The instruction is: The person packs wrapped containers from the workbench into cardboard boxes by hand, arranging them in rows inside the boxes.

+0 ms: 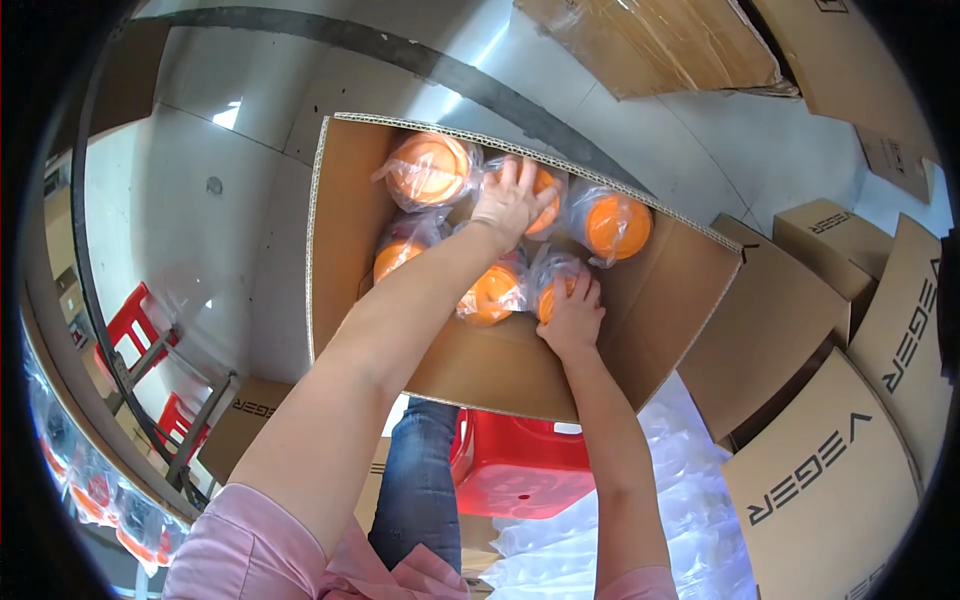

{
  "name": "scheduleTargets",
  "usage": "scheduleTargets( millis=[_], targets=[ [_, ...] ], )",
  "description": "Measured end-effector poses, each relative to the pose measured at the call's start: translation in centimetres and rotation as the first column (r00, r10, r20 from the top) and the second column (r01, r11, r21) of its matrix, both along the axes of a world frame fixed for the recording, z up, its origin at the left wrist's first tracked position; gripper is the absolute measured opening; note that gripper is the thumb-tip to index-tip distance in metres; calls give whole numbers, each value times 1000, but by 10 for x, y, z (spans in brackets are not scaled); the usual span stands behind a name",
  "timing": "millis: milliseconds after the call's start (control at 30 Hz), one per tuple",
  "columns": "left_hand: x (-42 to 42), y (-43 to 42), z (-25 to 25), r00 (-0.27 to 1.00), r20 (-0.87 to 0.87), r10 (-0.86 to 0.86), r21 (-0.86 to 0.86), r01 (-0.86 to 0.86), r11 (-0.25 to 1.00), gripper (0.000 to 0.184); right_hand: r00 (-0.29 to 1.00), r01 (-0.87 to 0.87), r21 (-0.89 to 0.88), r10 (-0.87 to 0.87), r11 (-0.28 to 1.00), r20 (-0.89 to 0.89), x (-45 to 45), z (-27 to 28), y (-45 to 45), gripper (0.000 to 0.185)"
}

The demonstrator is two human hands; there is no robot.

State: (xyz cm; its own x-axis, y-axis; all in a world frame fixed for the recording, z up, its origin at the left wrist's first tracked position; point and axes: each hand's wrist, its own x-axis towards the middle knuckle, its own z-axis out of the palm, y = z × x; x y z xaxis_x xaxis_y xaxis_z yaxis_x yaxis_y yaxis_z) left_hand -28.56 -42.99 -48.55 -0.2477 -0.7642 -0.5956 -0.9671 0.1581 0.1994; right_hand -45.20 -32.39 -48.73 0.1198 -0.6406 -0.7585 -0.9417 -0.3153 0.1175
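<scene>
An uncovered cardboard box (480, 372) holds several containers with round orange tops, each wrapped in clear plastic. My left hand (508, 203) lies over the back middle container (545, 200), its fingers spread across the orange top. At the front right of the group, my right hand (575, 314) curls its fingers over another wrapped container (547, 298). Between my hands and to their left sits a front middle container (494, 291). One more stands at the back left (430, 168), another at the back right (618, 226). My left forearm partly covers the front left container (397, 258).
Below the box is a red plastic stool (525, 465), with pale plastic bags (670, 490) beside it. Cartons marked VEGER (820, 480) crowd the right side. A taped carton (660, 45) lies at the back. Red chairs (135, 325) stand left, near a metal frame.
</scene>
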Motion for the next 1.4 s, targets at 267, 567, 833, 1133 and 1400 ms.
scheduleTargets(
  millis=[267, 567, 833, 1133, 1400],
  targets=[
    [9, 13, -5, 998, -52, -39, -238, 25, 971, 67, 999, 17, -42, -15, 999, 41, -29, -6, 7, 82],
    [83, 91, 47, 968, -174, 183, 8, -185, 983, 65, 997, 64, -39, -63, 997, 36, -15, -1, 1, 85],
    [91, 118, 44, 972, 174, 158, 308, -206, 929, 81, 992, 58, 23, -60, 998, 111, -27, 4, 5, 82],
    [95, 133, 7, 956, 181, 231, 257, -273, 927, 97, 811, -240, -306, 363, 921, 459, 65, 20, 17, 54],
    [96, 138, 8, 969, 195, 155, 148, -185, 972, 96, 805, -374, -134, 393, 918, 444, 79, -10, 20, 40]
  ],
)
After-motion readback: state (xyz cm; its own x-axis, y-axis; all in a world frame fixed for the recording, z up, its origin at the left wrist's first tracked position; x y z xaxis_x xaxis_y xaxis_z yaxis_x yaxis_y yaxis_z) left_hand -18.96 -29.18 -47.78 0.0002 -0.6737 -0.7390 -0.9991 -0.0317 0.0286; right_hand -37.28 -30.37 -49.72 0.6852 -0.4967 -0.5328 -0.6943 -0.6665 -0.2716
